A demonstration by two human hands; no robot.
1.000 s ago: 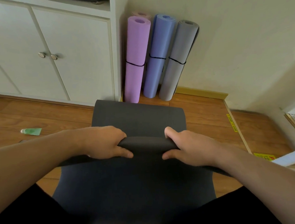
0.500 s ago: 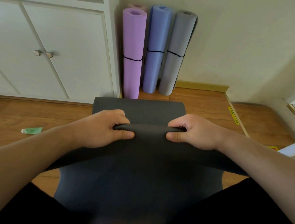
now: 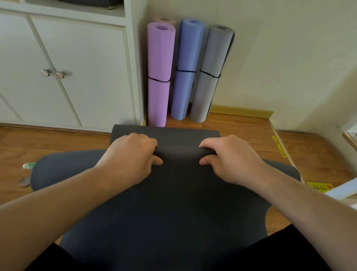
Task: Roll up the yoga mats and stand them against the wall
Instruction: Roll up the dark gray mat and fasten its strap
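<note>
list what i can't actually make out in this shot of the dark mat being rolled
All in the head view:
- Pink roll: only its top shows behind the purple mat.
- Left hand and right hand: fingertips curl out of sight over the dark mat.
- Dark mat's near end: cut off by the bottom edge.
- Green tube: partly covered by the mat.
- Yellow floor sticker: print too small to read.
</note>
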